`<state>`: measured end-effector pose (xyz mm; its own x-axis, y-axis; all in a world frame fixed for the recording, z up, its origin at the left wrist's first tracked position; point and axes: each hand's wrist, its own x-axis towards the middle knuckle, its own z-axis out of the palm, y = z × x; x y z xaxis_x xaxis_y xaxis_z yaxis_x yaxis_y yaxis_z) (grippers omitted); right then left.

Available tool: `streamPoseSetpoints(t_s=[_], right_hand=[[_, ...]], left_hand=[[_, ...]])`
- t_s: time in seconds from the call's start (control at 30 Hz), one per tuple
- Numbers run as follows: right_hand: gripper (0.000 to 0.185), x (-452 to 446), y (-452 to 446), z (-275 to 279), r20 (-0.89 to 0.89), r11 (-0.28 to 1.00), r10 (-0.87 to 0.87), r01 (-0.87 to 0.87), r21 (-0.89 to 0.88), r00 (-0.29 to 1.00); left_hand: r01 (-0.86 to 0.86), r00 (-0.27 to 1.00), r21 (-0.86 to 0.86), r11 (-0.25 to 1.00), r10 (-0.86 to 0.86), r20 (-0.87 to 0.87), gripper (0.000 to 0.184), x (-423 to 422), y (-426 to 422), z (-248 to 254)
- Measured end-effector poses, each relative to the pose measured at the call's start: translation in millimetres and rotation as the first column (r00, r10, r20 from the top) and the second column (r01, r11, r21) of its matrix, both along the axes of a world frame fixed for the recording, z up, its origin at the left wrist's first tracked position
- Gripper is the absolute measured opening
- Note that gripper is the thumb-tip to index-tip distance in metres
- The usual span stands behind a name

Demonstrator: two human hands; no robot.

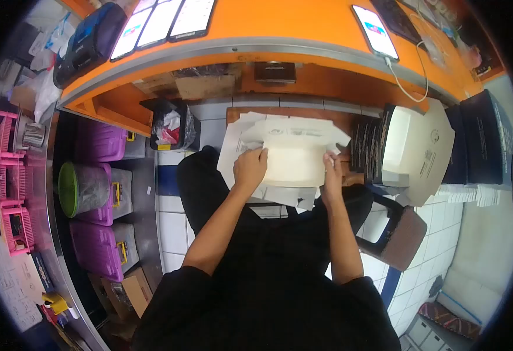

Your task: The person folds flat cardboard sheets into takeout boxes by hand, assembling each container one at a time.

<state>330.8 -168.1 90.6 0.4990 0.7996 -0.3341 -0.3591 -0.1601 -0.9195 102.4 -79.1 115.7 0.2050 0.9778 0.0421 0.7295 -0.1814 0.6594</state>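
Note:
A partly folded white paperboard box sits in front of my lap, its printed flap standing up at the far side. My left hand grips its left wall, with the fingers curled over the edge. On the opposite side my right hand pinches the right wall, thumb and fingers close together. Under the box lie flat white paperboard blanks on a brown wooden surface. To the right, another white box stands with its printed lid open, beside a stack of dark boxes.
An orange counter crosses ahead, carrying several phones and a charging cable. A black bin holds waste at left. Purple-lidded tubs fill the left shelf. A brown-padded stool is at right.

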Motion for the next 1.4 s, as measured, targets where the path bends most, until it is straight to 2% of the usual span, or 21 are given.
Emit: streamPoseSetpoints(t_s=[0.03,0.17,0.2,0.3,0.37,0.43,0.47,0.53,0.57,0.63,0.67,0.73,0.77,0.83,0.87,0.93,1.03,1.17,1.23,1.37,1.4], right_hand=[[0.042,-1.4,0.3,-3.9,0.069,0.998,0.022,-0.018,-0.057,0.997],[0.045,-9.9,-2.4,10.9,0.207,0.989,0.081,-0.053,-0.135,0.975],[0.046,-11.1,-0.5,10.4,0.344,0.994,0.085,-0.057,-0.09,0.935],[0.048,-9.1,-0.2,19.0,0.316,0.969,0.177,-0.108,-0.223,0.932],[0.05,-6.0,1.4,10.2,0.346,0.965,0.183,-0.102,-0.24,0.92],[0.049,-0.9,3.0,3.2,0.359,0.957,0.242,-0.161,-0.241,0.902],[0.049,0.9,2.8,-0.3,0.359,0.956,0.243,-0.161,-0.243,0.901],[0.049,-3.2,4.7,11.5,0.152,0.959,0.204,-0.167,-0.23,0.967],[0.049,-1.8,4.6,6.3,0.153,0.958,0.206,-0.167,-0.234,0.966],[0.053,0.6,7.5,-4.6,0.192,0.939,0.28,-0.226,-0.26,0.941],[0.053,2.4,8.3,-9.6,0.194,0.938,0.283,-0.229,-0.261,0.939],[0.047,0.8,10.9,-6.2,0.296,0.947,0.257,-0.178,-0.268,0.92],[0.047,2.8,11.9,-3.7,0.297,0.946,0.259,-0.179,-0.27,0.919],[0.045,5.7,16.9,14.1,0.44,0.893,0.412,-0.257,-0.37,0.798],[0.045,4.6,19.8,19.8,0.44,0.891,0.415,-0.259,-0.373,0.796],[0.047,4.0,24.0,26.9,0.594,0.865,0.479,-0.231,-0.445,0.647],[0.048,6.2,30.9,36.1,0.633,0.847,0.508,-0.202,-0.492,0.584],[0.047,15.3,27.4,12.5,0.534,0.794,0.559,-0.224,-0.565,0.635],[0.046,10.2,19.1,14.7,0.636,0.81,0.563,-0.203,-0.55,0.528],[0.047,2.5,14.4,3.6,0.621,0.825,0.527,-0.174,-0.538,0.58],[0.05,1.1,9.2,-10.7,0.659,0.875,0.444,-0.134,-0.466,0.607]], left_hand=[[-0.03,0.998,-0.043,0.999,0.028,-0.058,0.029,-1.1,-1.7,-0.5],[-0.06,0.997,-0.151,0.987,0.053,-0.053,0.027,-10.1,-13.8,-2.2],[-0.051,0.998,-0.174,0.983,0.055,0.013,0.026,-10.9,-18.1,-3.5],[-0.064,0.988,-0.191,0.979,0.089,0.127,0.029,-7.7,-22.8,-10.9],[-0.089,0.979,-0.195,0.977,0.123,0.165,0.033,-8.6,-26.4,-22.0],[-0.1,0.904,-0.299,0.949,0.212,0.372,0.04,-8.3,-27.8,-26.3],[-0.1,0.903,-0.301,0.948,0.213,0.372,0.04,-7.8,-27.7,-28.7],[-0.015,0.672,-0.483,0.876,0.366,0.644,0.047,-6.4,-27.2,-26.1],[-0.015,0.671,-0.485,0.874,0.369,0.644,0.047,-6.9,-27.1,-24.6],[0.113,0.394,-0.632,0.766,0.55,0.737,0.054,-9.3,-25.2,-22.8],[0.112,0.391,-0.633,0.766,0.551,0.737,0.054,-10.3,-24.9,-22.0],[0.191,0.293,-0.67,0.718,0.61,0.737,0.06,-12.4,-26.6,-23.0],[0.191,0.291,-0.671,0.716,0.612,0.735,0.06,-11.9,-27.7,-23.8],[0.179,0.317,-0.613,0.77,0.545,0.777,0.06,-10.9,-31.0,-33.3],[0.178,0.315,-0.615,0.768,0.547,0.776,0.06,-11.1,-31.3,-37.6],[0.153,0.326,-0.606,0.781,0.539,0.777,0.057,-9.3,-31.3,-40.3],[0.157,0.318,-0.604,0.782,0.539,0.78,0.052,-10.9,-33.1,-37.0],[0.095,0.349,-0.604,0.792,0.541,0.765,0.048,-17.9,-34.5,-48.6],[0.088,0.371,-0.623,0.777,0.555,0.745,0.045,-19.6,-36.7,-48.9],[0.061,0.419,-0.602,0.796,0.527,0.74,0.046,-15.8,-34.6,-36.6],[0.063,0.439,-0.61,0.79,0.527,0.728,0.047,-16.4,-33.8,-38.1]])
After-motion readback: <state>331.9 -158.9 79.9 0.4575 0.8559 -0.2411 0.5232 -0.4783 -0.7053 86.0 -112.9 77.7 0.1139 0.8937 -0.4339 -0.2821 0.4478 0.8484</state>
